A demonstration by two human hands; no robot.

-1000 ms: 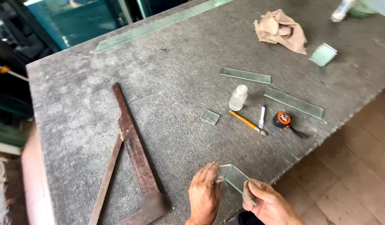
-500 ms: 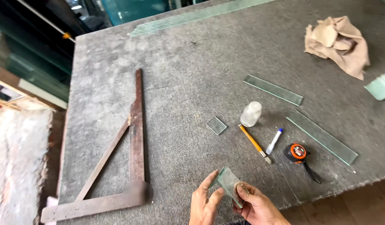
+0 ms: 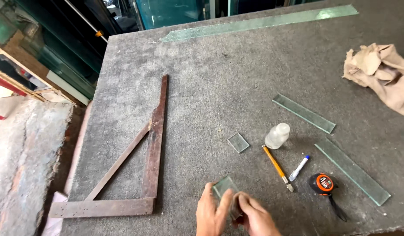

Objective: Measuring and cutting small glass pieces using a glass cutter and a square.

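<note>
Both hands meet at the near edge of the grey felt-covered table (image 3: 237, 78). My left hand (image 3: 212, 214) and my right hand (image 3: 254, 217) together grip a small pane of clear glass (image 3: 222, 185), which sticks up above the fingers, tilted. Just beyond it a small square glass piece (image 3: 238, 142) lies flat. To the right lie a yellow-handled glass cutter (image 3: 276, 162), a small clear bottle (image 3: 277, 136), a white marker with a blue cap (image 3: 299, 168) and an orange and black tape measure (image 3: 322, 183).
A wooden triangular square (image 3: 146, 157) lies on the left of the table. Two long glass strips (image 3: 303, 112) (image 3: 352, 171) lie on the right, another long strip (image 3: 258, 22) at the far edge. A crumpled beige cloth (image 3: 379, 72) sits far right. Glass sheets stand past the table's left side.
The view has swung, so the table's contents sit differently in frame. My hands have closed in around the small pane, and my right hand now covers more of it.
</note>
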